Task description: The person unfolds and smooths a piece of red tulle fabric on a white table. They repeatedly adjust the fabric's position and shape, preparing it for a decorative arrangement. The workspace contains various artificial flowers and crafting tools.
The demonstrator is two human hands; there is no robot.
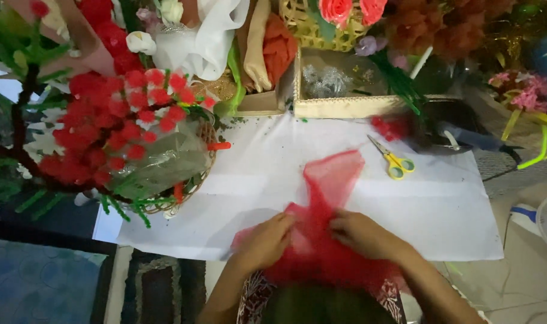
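A piece of sheer red net fabric point(332, 180) lies on a white sheet point(273, 174) spread on the floor. My left hand point(266, 239) presses on the fabric's near left part, fingers curled into the gathered middle. My right hand point(362, 233) pinches the same gathered fabric from the right. Both hands meet near the fabric's bunched centre, while a loose flap spreads away from me. The fabric's near end bunches over my lap.
Yellow-handled scissors point(393, 159) lie on the sheet to the right. A woven basket point(192, 180) with red pompom flowers point(123, 114) stands at left. A cream box point(345, 107) of silvery bits, cloth pieces and more artificial flowers point(525, 90) crowd the far side.
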